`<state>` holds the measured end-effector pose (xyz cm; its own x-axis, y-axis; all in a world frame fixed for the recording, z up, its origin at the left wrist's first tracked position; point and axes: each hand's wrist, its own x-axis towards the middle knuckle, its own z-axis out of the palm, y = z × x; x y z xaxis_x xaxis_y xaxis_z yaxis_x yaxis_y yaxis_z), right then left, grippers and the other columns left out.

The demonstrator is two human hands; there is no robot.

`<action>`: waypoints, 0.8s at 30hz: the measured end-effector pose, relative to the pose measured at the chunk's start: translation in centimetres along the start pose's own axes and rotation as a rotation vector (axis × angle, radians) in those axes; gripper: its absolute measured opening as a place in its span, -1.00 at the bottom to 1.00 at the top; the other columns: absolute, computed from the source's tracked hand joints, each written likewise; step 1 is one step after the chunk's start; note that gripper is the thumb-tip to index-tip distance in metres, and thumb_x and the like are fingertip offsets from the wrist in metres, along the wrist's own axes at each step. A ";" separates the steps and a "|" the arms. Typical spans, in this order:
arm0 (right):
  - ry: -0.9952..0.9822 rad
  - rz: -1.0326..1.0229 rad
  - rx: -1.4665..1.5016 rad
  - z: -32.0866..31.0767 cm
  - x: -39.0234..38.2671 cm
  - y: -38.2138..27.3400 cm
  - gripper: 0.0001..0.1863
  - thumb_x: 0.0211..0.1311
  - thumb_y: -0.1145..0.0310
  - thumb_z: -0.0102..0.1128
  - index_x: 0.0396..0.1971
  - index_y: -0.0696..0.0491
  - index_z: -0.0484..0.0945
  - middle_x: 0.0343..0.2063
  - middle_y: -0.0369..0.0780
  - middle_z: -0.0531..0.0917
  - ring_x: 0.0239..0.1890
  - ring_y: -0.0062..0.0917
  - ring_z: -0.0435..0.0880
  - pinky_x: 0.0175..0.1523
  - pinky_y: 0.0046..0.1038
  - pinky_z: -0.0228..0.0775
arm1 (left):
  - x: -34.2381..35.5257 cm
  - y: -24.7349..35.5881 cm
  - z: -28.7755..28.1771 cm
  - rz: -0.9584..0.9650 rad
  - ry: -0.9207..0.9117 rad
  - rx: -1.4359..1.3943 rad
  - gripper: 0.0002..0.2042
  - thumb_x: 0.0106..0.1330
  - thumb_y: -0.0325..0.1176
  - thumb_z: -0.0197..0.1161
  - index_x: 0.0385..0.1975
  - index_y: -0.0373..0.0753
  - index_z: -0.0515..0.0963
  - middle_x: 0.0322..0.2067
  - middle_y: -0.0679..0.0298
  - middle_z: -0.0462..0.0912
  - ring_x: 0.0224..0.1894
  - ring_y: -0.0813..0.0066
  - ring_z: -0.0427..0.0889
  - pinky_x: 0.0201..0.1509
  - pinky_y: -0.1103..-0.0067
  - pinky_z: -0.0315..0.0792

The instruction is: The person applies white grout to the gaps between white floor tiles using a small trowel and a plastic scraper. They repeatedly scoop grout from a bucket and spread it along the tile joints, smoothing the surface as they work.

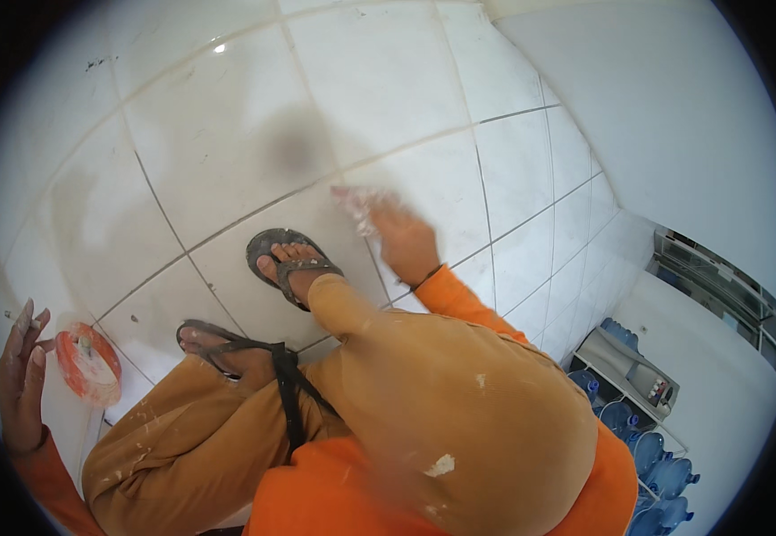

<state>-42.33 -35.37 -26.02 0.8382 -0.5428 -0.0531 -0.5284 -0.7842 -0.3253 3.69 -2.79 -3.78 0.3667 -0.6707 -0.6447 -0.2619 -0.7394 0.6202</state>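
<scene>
My right hand [406,239] is closed round a crumpled whitish rag or piece of plastic with a pinkish-red edge [352,202], blurred. It is low over the white floor tiles [388,80], by a joint in front of my right foot. At the far left my left hand [23,384] is raised, with a thin white stick that looks like a cigarette [18,316] held between its outstretched fingers. Right beside those fingers sits a red bowl [113,353], smeared with white paste. Some tile joints are pale and others dark.
My sandalled feet [294,263] stand on the tiles, below stained brown trousers [468,402]. A plain white wall [674,116] rises at the right. Blue water bottles [651,451] on a rack and a grey appliance [624,371] stand at the lower right, near a glazed opening [723,295].
</scene>
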 end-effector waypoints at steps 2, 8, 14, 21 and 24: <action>0.129 -0.094 -0.063 0.5 1.8 2.1 -0.44 0.07 0.57 0.10 0.16 -0.05 0.55 0.09 -0.16 0.64 0.17 -0.18 0.59 0.24 -0.13 0.43 | 0.0 -0.1 -0.3 -0.014 0.000 0.006 -0.41 0.51 -0.26 0.04 0.41 -0.50 0.13 0.26 -0.18 0.39 0.35 0.16 0.38 0.35 0.36 0.31; -0.033 -0.148 -0.060 2.9 -0.9 5.4 -0.45 0.03 0.66 0.08 0.07 -0.06 0.62 0.04 -0.17 0.67 0.23 -0.21 0.54 0.39 -0.04 0.26 | 1.8 0.4 2.1 -0.113 -0.159 0.004 -0.43 0.49 -0.34 0.09 0.40 -0.51 0.16 0.18 -0.13 0.50 0.28 0.25 0.45 0.36 0.41 0.29; 0.007 0.346 0.017 -2.5 -1.4 7.7 -0.48 0.15 0.58 -0.05 0.14 -0.03 0.56 0.07 -0.09 0.64 0.09 -0.21 0.64 0.14 -0.25 0.52 | -0.1 -1.6 1.2 -0.035 -0.056 -0.100 -0.44 0.51 -0.32 0.06 0.40 -0.50 0.16 0.18 -0.11 0.49 0.28 0.26 0.45 0.36 0.43 0.28; -0.277 0.639 -0.135 -1.8 8.2 5.4 -0.31 0.17 0.44 -0.02 0.39 -0.03 0.26 -0.02 0.00 0.66 -0.15 -0.10 0.68 -0.12 -0.10 0.55 | 0.5 -0.2 1.1 0.017 -0.048 -0.023 -0.46 0.52 -0.32 0.02 0.40 -0.50 0.17 0.20 -0.14 0.46 0.35 0.17 0.39 0.36 0.37 0.30; -0.081 0.140 -0.108 3.2 4.8 -1.2 -0.32 0.17 0.41 0.05 0.38 0.02 0.26 0.20 -0.02 0.51 -0.01 -0.13 0.65 -0.01 -0.09 0.54 | 0.9 0.8 1.3 0.048 -0.044 -0.010 -0.45 0.52 -0.32 0.03 0.40 -0.50 0.17 0.20 -0.15 0.46 0.35 0.15 0.40 0.36 0.36 0.30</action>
<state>-37.25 -36.12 -28.89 0.7611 -0.6264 -0.1685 -0.6486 -0.7327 -0.2062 2.64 -4.08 -4.41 0.3140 -0.7074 -0.6332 -0.2695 -0.7059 0.6550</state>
